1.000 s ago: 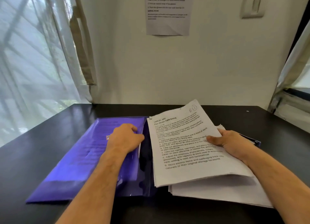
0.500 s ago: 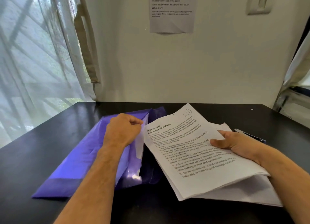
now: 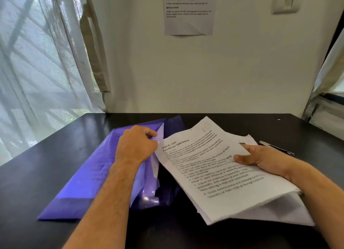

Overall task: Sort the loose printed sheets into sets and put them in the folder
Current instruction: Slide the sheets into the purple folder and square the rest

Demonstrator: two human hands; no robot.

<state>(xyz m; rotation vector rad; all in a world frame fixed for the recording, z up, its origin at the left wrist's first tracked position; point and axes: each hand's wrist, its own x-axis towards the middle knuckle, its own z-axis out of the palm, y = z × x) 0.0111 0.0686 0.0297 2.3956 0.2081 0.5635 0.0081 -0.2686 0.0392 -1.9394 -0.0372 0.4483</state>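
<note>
Nearest to the camera, 2 bare forearms reach forward over a black table. The right hand grips a set of printed sheets: the thumb lies on the top page and the other fingers are hidden under the paper. This set is lifted at a slant, with its left corner close to the folder, and more white sheets lie flat under it on the table. The top page has black printed text, a heading that reads "Four-Person Table Setting" and a handwritten mark near the far corner. The near edges of the paper look a little uneven, so the pages are not squared.

To the left, the purple folder lies on the table, thin, glossy and partly see-through. The left hand has its fingers curled and seems to pinch the edge of the upper flap, holding the folder open. Some white paper already shows inside the opening.

In my judgement the task is well advanced: sorting seems mostly done for this set, but it is not yet inside, and the lower sheets also remain.

Further away, a pen lies behind the right hand. On the wall hang a printed notice and a light switch, and a sheer curtain covers the window at the left.
</note>
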